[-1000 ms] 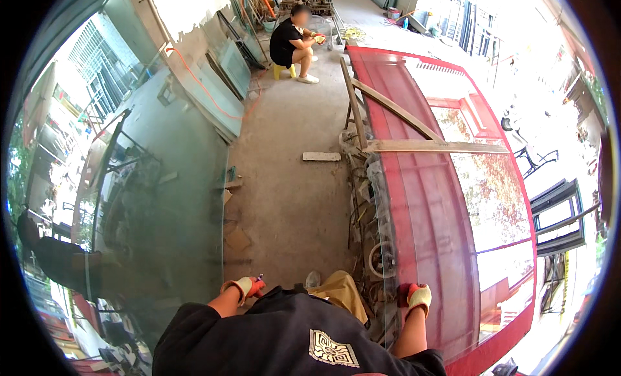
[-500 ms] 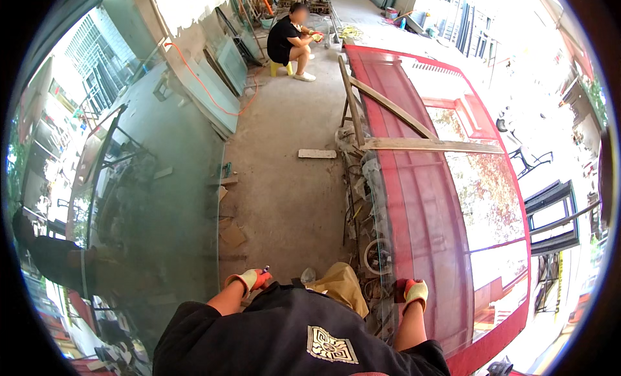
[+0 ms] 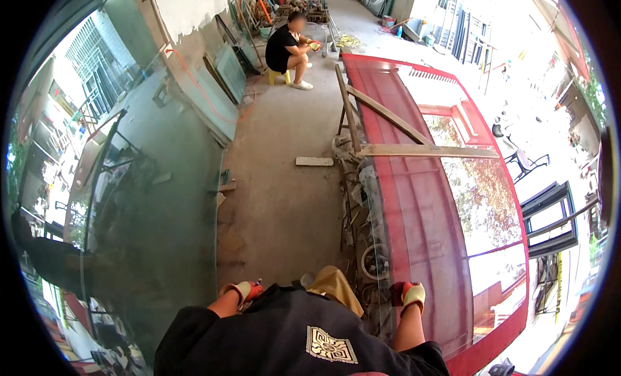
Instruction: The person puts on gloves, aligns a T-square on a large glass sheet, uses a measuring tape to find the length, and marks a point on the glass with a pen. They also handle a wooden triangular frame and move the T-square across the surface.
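Observation:
Both my hands wear cream work gloves with red-orange palms and fingers. My left hand point(image 3: 244, 292) is at my left side, near the standing glass sheet point(image 3: 162, 227). Its fingers are closed around a small, dark, slim tool point(image 3: 259, 283) whose kind is too small to make out. On my right, a large clear glass sheet point(image 3: 436, 246) lies flat over a red-covered table point(image 3: 524, 259). My right hand point(image 3: 413, 296) rests on this sheet near its left side, fingers curled inward. Whether those fingers hold anything is hidden.
Wooden strips point(image 3: 430, 151) form an angled frame across the table. Ahead, a person point(image 3: 284, 49) in dark clothes sits on a yellow stool point(image 3: 278, 77) in the aisle. A pale block point(image 3: 314, 161) lies on the floor. Glass panes point(image 3: 229, 75) lean at the left wall; dark frames point(image 3: 550, 217) stand right.
My left hand has dropped slightly down and left, with the small tool still in it. My right hand stays almost in place on the glass. The view has tilted slightly upward.

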{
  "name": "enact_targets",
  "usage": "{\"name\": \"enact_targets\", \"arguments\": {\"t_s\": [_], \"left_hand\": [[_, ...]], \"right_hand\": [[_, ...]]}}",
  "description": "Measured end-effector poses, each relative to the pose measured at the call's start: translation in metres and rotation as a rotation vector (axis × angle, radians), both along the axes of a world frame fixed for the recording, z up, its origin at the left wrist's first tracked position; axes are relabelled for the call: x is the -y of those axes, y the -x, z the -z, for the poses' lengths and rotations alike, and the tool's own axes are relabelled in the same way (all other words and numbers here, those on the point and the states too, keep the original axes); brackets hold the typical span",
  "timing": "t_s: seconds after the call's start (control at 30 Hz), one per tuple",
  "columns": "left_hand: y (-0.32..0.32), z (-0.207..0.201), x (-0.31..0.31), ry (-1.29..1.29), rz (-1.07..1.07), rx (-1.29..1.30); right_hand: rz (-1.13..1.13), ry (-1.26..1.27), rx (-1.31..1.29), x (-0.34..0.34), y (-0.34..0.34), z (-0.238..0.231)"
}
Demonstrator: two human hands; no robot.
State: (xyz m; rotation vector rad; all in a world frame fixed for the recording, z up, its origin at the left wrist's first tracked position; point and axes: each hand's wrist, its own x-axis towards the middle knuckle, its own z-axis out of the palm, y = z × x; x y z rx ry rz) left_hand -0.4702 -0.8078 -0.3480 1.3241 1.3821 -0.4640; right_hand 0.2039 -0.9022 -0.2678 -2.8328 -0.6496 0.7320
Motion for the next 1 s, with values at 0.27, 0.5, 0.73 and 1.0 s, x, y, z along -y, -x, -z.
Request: {"name": "enact_targets", "arguments": {"t_s": [0.27,0.5,0.73,1.0], "left_hand": [[-0.040,-0.040,-0.017,0.117,-0.476,0.087],[0.008,0.039,0.021,-0.157,0.073,0.011],[0.028,0.022,0.035,0.059,-0.132,0.041],[-0.030,-0.043,-0.004,-0.014,-0.206,0.029]], "right_hand": [[-0.184,0.157,0.056,0.003,-0.024,0.033],[-0.172,0.191,0.036,-0.002,-0.021,0.025],[-0.223,0.207,-0.021,0.007,-0.035,0.039],[-0.130,0.098,-0.037,0.018,-0.046,0.067]]}}
